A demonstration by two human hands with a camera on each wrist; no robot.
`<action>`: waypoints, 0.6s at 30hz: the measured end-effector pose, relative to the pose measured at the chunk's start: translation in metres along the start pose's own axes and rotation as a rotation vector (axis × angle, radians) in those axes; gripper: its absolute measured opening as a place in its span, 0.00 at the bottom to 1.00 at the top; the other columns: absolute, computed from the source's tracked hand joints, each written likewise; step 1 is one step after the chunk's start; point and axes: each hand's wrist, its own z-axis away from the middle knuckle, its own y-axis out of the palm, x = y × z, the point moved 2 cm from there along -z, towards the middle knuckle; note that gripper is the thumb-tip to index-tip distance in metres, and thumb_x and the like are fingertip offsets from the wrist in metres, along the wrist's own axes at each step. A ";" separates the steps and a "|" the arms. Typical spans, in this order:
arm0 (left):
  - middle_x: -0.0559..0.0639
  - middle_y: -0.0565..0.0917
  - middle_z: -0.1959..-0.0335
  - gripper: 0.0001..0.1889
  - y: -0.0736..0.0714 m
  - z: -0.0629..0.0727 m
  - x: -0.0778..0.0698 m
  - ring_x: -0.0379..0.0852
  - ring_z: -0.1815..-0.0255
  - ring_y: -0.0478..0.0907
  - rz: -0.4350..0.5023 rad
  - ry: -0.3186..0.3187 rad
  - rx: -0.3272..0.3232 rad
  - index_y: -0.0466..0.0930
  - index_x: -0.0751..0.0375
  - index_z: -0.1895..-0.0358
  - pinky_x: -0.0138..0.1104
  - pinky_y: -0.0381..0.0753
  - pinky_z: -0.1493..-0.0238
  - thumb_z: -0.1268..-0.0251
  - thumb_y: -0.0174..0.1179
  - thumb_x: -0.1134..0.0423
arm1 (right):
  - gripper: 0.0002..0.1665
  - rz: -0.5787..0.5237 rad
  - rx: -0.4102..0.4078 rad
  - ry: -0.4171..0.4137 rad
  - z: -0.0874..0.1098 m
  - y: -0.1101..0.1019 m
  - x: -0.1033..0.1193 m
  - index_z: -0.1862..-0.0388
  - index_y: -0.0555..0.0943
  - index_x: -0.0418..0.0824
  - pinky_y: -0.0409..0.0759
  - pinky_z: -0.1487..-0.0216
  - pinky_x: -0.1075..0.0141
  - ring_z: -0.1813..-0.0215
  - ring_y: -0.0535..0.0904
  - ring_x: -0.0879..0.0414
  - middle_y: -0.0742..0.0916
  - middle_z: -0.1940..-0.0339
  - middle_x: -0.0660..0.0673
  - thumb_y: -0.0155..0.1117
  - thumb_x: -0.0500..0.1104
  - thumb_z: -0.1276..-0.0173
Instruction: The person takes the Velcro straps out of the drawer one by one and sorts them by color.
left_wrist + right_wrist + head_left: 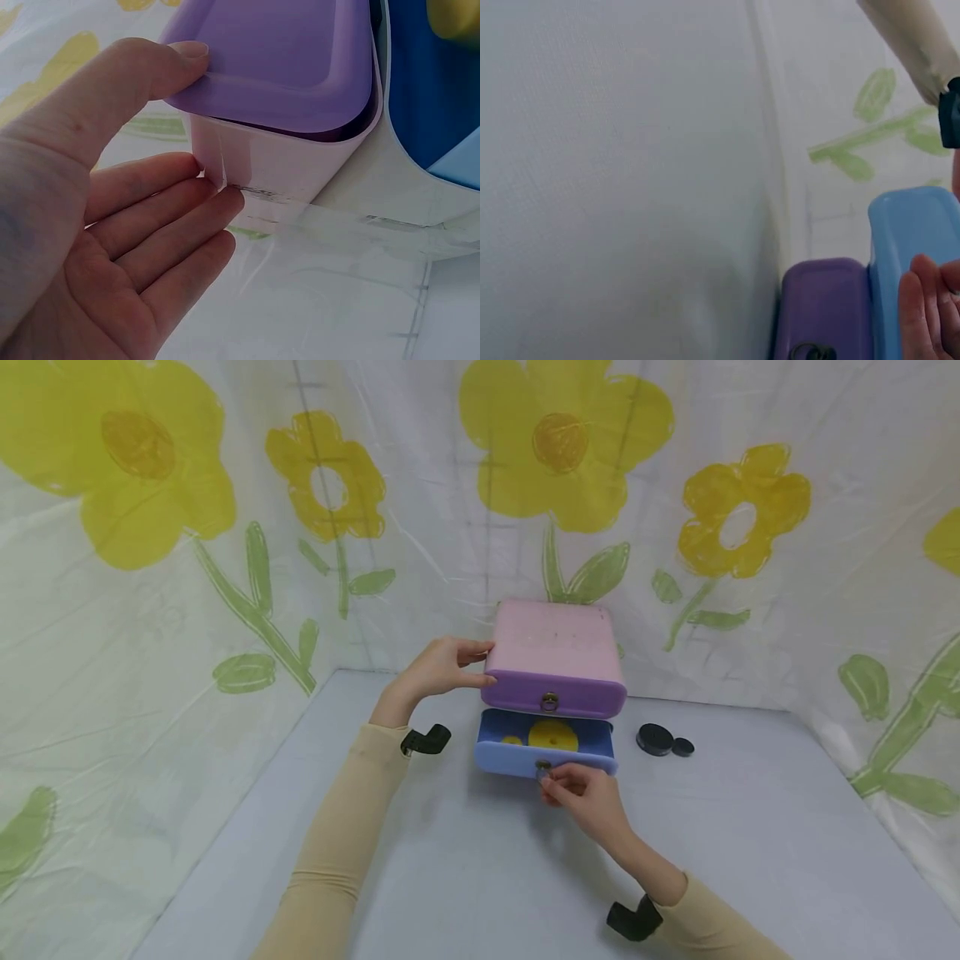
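Observation:
A small two-drawer box with a pink top (555,635) stands at the back of the table. Its upper purple drawer (513,692) is closed, while the lower blue drawer (497,758) is pulled out. Inside the blue drawer lie a large yellow disc (553,734) and a smaller yellow piece (512,740). My left hand (441,668) rests against the box's left side, thumb on the purple front (277,82) and fingers straight along the pink wall (255,161). With thumb and fingertips, my right hand (591,797) pinches the ring pull (542,768) of the blue drawer.
Two black discs (655,739), one large and one small, lie on the table (720,827) to the right of the box. A ring pull (550,702) hangs on the purple drawer. Behind the table hangs a white curtain (427,485) with yellow flowers.

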 end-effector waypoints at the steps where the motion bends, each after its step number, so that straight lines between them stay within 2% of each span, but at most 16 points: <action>1: 0.48 0.73 0.34 0.37 0.000 0.000 0.000 0.42 0.36 0.73 -0.001 -0.002 0.001 0.69 0.55 0.33 0.37 0.74 0.39 0.48 0.71 0.51 | 0.09 -0.001 0.001 0.000 0.000 0.000 -0.005 0.62 0.83 0.30 0.84 0.63 0.69 0.66 0.86 0.47 0.88 0.68 0.37 0.63 0.37 0.34; 7: 0.48 0.72 0.34 0.38 0.000 0.000 0.000 0.42 0.36 0.72 0.005 -0.008 0.007 0.68 0.55 0.33 0.37 0.74 0.39 0.48 0.71 0.51 | 0.10 -0.007 0.002 -0.020 -0.001 0.004 -0.030 0.63 0.85 0.37 0.84 0.64 0.68 0.68 0.86 0.55 0.88 0.70 0.44 0.66 0.44 0.36; 13: 0.48 0.72 0.34 0.38 0.000 0.000 -0.001 0.43 0.35 0.72 0.010 -0.008 0.009 0.68 0.54 0.33 0.38 0.73 0.38 0.48 0.71 0.51 | 0.13 -0.013 0.024 -0.052 0.004 0.004 -0.029 0.63 0.84 0.32 0.85 0.65 0.68 0.69 0.86 0.56 0.88 0.70 0.42 0.66 0.42 0.36; 18: 0.48 0.72 0.34 0.38 0.000 0.000 0.000 0.43 0.35 0.72 0.005 -0.009 0.009 0.68 0.54 0.33 0.38 0.74 0.38 0.49 0.71 0.50 | 0.12 -0.026 0.037 -0.052 0.006 0.003 -0.030 0.63 0.84 0.32 0.85 0.66 0.68 0.69 0.86 0.58 0.89 0.69 0.41 0.66 0.42 0.36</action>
